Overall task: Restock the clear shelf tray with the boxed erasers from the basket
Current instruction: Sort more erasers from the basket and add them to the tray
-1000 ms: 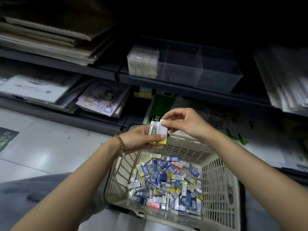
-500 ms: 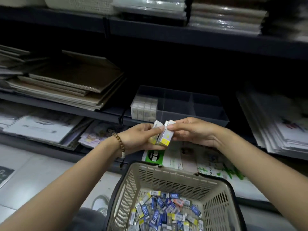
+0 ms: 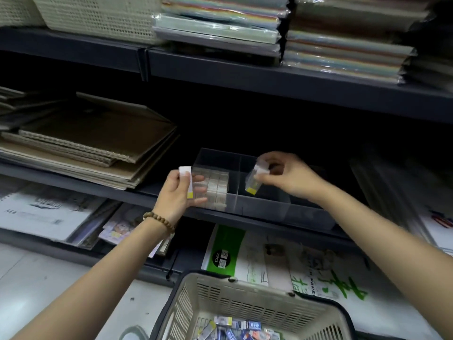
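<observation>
A clear shelf tray sits on the middle shelf, with a block of white boxed erasers stacked in its left end. My left hand holds a white boxed eraser with a yellow end upright, just left of the tray. My right hand grips another boxed eraser, blurred, tilted over the tray's middle compartment. The beige basket stands below, holding several loose boxed erasers.
Brown card sheets and notebooks are stacked on the shelf left of the tray. Wrapped paper packs fill the shelf above. Sketch pads and a green-labelled paper pack lie on the bottom shelf. Papers lean at right.
My hands have parted: the right hand carried one boxed eraser rightward over the tray, the left kept another beside the tray. The view tilted upward, so the basket sits lower.
</observation>
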`<state>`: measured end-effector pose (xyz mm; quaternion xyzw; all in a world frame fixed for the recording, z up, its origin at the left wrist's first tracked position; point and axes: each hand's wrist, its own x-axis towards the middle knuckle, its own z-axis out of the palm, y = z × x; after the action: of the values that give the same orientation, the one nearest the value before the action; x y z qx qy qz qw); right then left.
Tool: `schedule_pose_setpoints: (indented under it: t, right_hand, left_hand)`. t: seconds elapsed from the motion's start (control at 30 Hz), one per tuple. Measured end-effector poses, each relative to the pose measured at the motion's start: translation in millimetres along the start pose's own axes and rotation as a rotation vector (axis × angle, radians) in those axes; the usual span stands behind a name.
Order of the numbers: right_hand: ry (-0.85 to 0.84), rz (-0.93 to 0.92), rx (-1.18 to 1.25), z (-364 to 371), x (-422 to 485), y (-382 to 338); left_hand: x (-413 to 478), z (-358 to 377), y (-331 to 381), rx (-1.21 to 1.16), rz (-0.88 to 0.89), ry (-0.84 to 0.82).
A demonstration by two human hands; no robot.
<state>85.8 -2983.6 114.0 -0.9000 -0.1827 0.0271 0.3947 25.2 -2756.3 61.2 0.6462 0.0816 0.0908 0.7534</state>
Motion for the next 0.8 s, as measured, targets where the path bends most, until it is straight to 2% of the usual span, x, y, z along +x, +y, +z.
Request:
schedule_pose_setpoints:
  t: [0.1,0.43,0.8]
  right_hand:
    - [-0.082,-0.019,-0.165,18.6,5.8,7.2]
    - [-0.259,0.092,-0.065,29.9,15.5,19.3]
    - [-0.305,0.256,0.088,23.8,15.0,27.6]
  left_hand:
    - [5.7,-4.0,-6.6,0.058,0.056,0.042]
    - [10.4,-5.0,-5.5,0.053,0.064,-0.023]
    - [2.9,-0.8,3.8,0.029,0.064,-0.103]
